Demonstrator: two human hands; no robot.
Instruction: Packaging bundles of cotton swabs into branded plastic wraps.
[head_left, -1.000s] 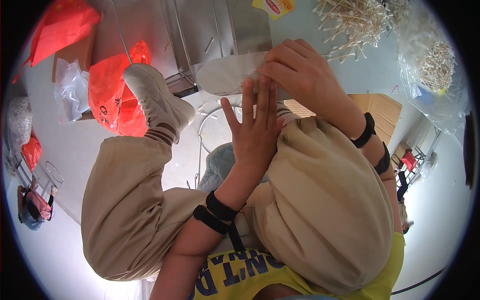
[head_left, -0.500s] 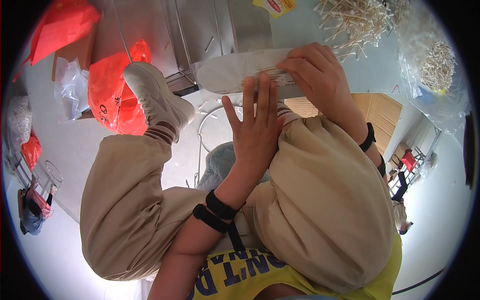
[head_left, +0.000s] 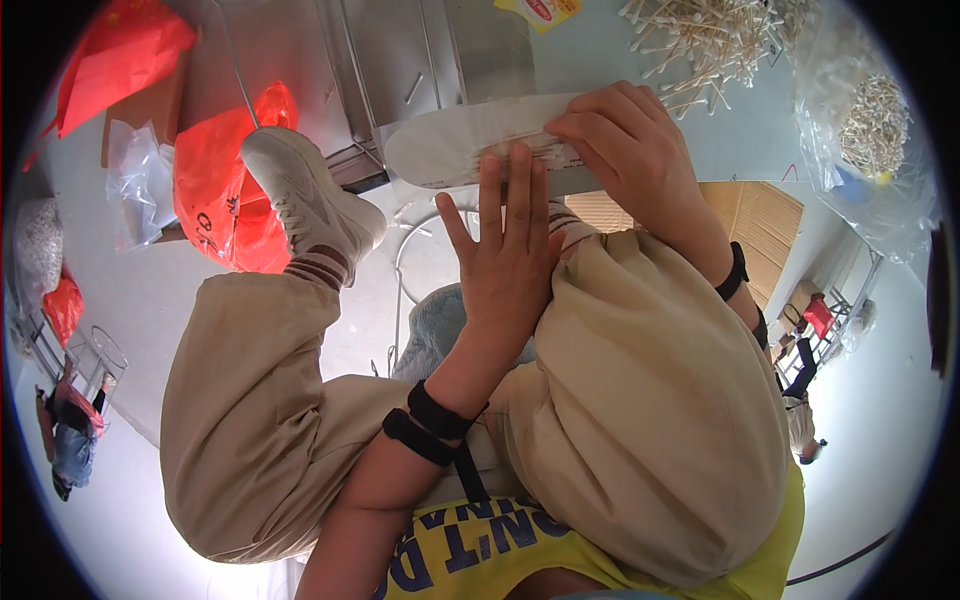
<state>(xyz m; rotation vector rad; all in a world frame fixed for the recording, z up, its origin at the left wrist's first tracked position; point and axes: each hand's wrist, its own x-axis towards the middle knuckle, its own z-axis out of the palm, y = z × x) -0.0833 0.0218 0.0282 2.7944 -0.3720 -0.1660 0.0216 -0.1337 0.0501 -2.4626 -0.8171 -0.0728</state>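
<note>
A flat, see-through plastic packet (head_left: 425, 150) with a rounded white shape lies along the near edge of the table. Several thin cotton swabs (head_left: 530, 145) show at its middle, partly covered by my fingers. My left hand (head_left: 508, 245) is open, its fingers stretched out and their tips resting on the packet over the swabs. At the packet's right end my right hand (head_left: 635, 145) has thumb and fingers pinched together on its edge. The fingertips of that hand are partly hidden, so whether they also grip a swab is unclear.
A loose heap of cotton swabs (head_left: 705, 45) lies at the far right of the table, beside a clear bag (head_left: 870, 140) of more swabs. A yellow packet (head_left: 540, 12) is at the far edge. Red plastic bags (head_left: 225, 195) and a metal frame (head_left: 360, 80) stand left. People are in the background.
Both hands keep nearly the same pose on the packet. The view has shifted slightly, so the packet and hands appear a little further left.
</note>
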